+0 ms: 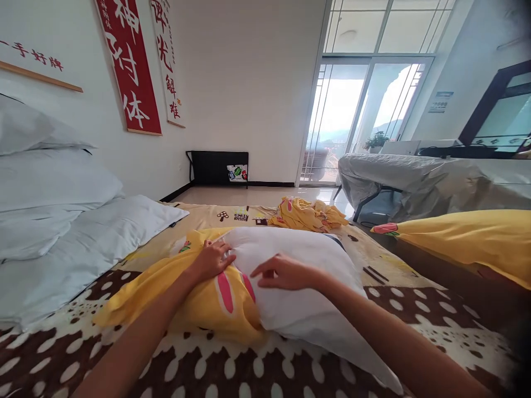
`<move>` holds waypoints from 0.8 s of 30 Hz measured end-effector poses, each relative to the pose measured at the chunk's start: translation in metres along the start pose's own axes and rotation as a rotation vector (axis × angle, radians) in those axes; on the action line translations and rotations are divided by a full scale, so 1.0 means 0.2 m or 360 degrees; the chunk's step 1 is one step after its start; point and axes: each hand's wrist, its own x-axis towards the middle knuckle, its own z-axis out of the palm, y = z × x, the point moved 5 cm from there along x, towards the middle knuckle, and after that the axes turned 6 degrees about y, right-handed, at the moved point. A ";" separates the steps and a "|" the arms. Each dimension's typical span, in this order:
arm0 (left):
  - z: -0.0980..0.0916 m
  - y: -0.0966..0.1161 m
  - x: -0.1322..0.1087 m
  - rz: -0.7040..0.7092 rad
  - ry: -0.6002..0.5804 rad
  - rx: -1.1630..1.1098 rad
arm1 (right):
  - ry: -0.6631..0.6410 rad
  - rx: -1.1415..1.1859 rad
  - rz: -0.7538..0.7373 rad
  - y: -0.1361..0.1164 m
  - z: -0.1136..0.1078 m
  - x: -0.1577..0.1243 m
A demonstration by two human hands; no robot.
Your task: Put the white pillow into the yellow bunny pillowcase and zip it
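Observation:
A white pillow (309, 287) lies on the bed, its left part inside a yellow pillowcase (207, 301) with pink marks. My left hand (212, 258) is closed on the pillowcase's open edge where it meets the pillow. My right hand (280, 272) rests on top of the white pillow, fingers bent and pinched together at the case's edge; what they hold is not clear.
The bed sheet (215, 370) is brown with white dots. White pillows (53, 182) are stacked at the left. A crumpled yellow cloth (309, 214) lies at the far end. A yellow pillow (468, 237) sits at the right. A covered table (415, 177) stands by the window.

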 end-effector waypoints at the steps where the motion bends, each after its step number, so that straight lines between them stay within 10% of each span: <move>1: 0.01 0.02 -0.02 0.0010 0.0009 0.0011 | 0.0041 -0.0034 0.0172 0.09 -0.04 0.09; 5: 0.01 0.11 -0.12 0.0079 0.0052 0.0072 | 0.0118 -0.0249 0.0706 0.35 -0.09 0.31; 10: 0.01 0.14 -0.21 0.0201 0.0158 0.0195 | -0.0007 -0.0280 0.0773 0.39 0.07 0.33; 18: -0.16 0.08 -0.03 -0.0108 0.0352 0.0349 | 0.0081 -0.0417 0.0690 0.16 -0.02 0.25; 24: -0.37 0.02 0.16 -0.0262 0.0424 0.0437 | 0.0532 -0.0760 0.0391 -0.15 -0.12 0.13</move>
